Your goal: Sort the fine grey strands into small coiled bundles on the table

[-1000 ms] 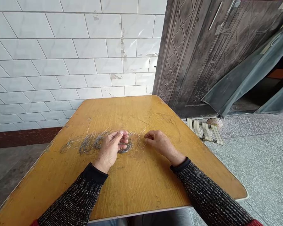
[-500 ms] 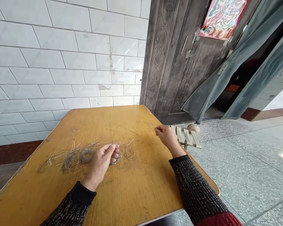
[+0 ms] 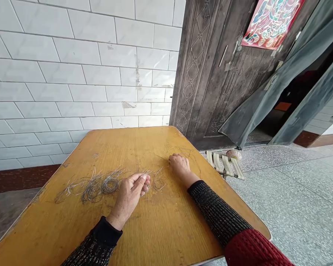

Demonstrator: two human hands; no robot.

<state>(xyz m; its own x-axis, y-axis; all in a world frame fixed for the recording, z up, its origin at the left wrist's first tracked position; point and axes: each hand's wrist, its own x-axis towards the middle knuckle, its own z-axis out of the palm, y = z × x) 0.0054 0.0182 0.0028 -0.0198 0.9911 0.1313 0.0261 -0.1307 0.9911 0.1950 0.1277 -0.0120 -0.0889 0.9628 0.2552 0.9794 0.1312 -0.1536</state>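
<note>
My left hand (image 3: 133,190) is closed in a pinch, thumb against the fingers, with thin wire ends showing near the fingertips. Just left of it, several loose coils of thin grey wire (image 3: 110,183) lie in a row on the wooden table (image 3: 155,225). A small loop of wire (image 3: 158,181) rests right of the left fingertips. Farther right, my right hand (image 3: 180,165) is lowered to the tabletop with its fingers curled down. Thin wire strands (image 3: 183,149) spread out around it. What the right fingertips grip is hidden or too fine to make out.
A white tiled wall (image 3: 80,77) stands behind the table and a dark carved door (image 3: 211,85) at the back right. A grey curtain (image 3: 255,107) hangs in the doorway. Beyond the table's right edge is a low strapped stool (image 3: 224,163) on the speckled floor (image 3: 291,195).
My right hand has moved left and down onto the tabletop, nearer my left hand. My left hand keeps its pinch. The view has shifted slightly.
</note>
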